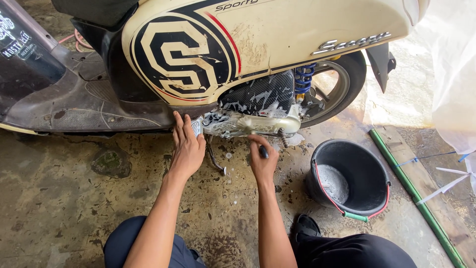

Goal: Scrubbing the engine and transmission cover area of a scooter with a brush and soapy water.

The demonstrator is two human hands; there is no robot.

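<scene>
A cream scooter (277,34) with a black and red emblem on its side panel stands on wet concrete. Soap foam covers its engine casing (258,111) under the panel. My left hand (187,146) lies flat, fingers apart, against the lower edge of the body near the kickstand (214,159). My right hand (262,158) is closed around a small dark-handled brush (263,151), held just below the foamy casing. My dark trouser knees show at the bottom.
A black bucket (369,166) with a red and green handle holds soapy water, right of my right hand. A green-edged wooden plank (421,198) lies further right beside clear plastic sheeting (453,74). The rear wheel (337,84) and blue shock spring (303,79) sit behind the casing.
</scene>
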